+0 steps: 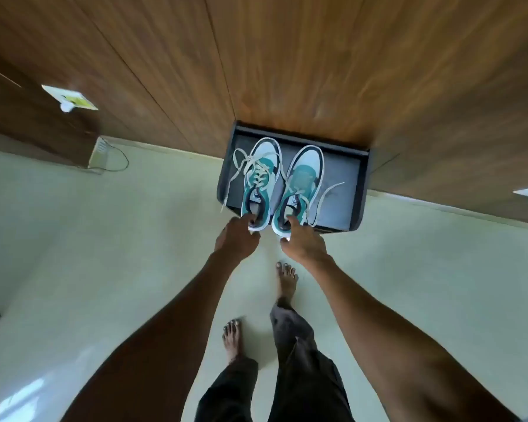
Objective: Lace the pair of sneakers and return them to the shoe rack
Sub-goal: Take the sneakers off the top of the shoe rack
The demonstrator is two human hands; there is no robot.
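Two teal, white and black sneakers are over a dark shoe rack (pixel 361 190) set against the wooden wall. The left sneaker (pixel 261 175) has cream laces threaded through it, with loose ends trailing off to the left. The right sneaker (pixel 302 181) shows a bare teal tongue, and a loose lace hangs off its right side. My left hand (pixel 237 237) grips the heel of the left sneaker, fingers inside the collar. My right hand (pixel 302 239) grips the heel of the right sneaker the same way. Both heels stick out past the rack's front edge.
The rack's grey shelf (pixel 342 184) has free room to the right of the sneakers. My bare feet (pixel 287 281) stand on the pale floor just in front. A white box with a cable (pixel 99 153) sits at the wall on the left. Wood-panel doors rise behind the rack.
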